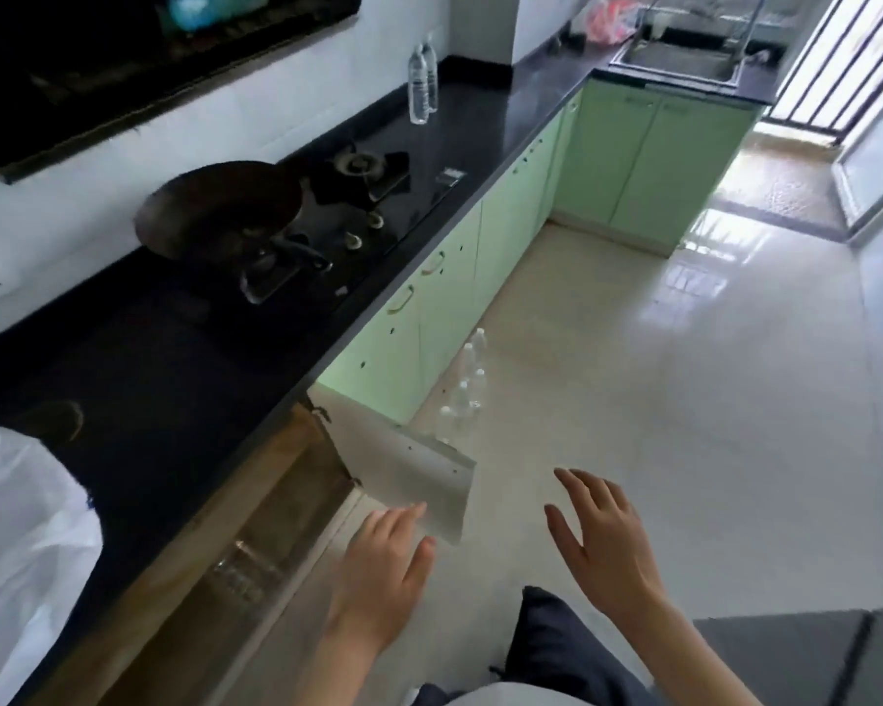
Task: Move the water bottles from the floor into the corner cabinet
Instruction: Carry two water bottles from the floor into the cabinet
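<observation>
Several clear water bottles stand in a row on the pale floor against the green cabinet fronts. The corner cabinet under the black counter is open, its door swung out toward me. Clear bottles show dimly inside it. My left hand hovers near the door's lower edge, fingers apart, holding nothing. My right hand is spread open over the floor to the right of the door, empty. Both hands are well short of the floor bottles.
A black counter carries a wok on a gas hob and two water bottles at the back. A white plastic bag lies at the left. A sink sits far right. My dark-clad knee is below.
</observation>
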Demonstrator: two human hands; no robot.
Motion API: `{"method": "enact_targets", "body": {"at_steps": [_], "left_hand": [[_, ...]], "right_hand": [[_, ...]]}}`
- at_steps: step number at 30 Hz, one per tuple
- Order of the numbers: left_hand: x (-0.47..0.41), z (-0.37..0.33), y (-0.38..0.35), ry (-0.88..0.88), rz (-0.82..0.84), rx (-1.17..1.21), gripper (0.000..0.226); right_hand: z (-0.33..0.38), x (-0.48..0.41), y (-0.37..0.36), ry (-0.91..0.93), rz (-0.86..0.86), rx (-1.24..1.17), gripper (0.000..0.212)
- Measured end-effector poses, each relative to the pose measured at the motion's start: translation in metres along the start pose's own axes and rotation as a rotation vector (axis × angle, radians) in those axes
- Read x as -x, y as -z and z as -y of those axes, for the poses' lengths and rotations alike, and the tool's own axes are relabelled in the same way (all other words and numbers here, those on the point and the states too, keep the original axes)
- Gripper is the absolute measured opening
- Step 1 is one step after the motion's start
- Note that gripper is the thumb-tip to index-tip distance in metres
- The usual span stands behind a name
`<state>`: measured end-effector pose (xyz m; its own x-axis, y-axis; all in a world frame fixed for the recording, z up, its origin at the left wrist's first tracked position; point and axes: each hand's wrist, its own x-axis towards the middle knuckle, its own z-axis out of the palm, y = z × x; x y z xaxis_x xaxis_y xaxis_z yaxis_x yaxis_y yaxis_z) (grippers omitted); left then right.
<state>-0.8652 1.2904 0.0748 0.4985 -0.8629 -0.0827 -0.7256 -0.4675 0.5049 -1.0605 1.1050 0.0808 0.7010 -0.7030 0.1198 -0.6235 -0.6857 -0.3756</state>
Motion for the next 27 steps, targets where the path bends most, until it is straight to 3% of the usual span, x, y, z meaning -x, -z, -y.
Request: {"method": "enact_targets", "body": {"at_steps": [4, 9, 16, 27], "left_hand": [[-0.082, -0.043, 0.001, -0.115, -0.027, -0.027, 0.060], [-0.195, -0.107, -0.011, -0.124, -0.097, -0.021, 0.056], [-0.301, -0.211, -0.071, -0.107, 0.037, 0.013, 0.062], [-0.560, -0.263, -0.078, -0.187, -0.093, 0.049, 0.051]], "right_hand": [[-0.053, -0.043, 0.027, -0.061, -0.081, -0.011, 0.056], [-0.145, -0.106, 0.055, -0.124, -0.120, -0.036, 0.055], [-0.257, -0.183, 0.089, -0.172, -0.062, -0.041, 0.055], [-0.362, -0.425, 0.100, -0.099, -0.095, -0.043, 0.054]]}}
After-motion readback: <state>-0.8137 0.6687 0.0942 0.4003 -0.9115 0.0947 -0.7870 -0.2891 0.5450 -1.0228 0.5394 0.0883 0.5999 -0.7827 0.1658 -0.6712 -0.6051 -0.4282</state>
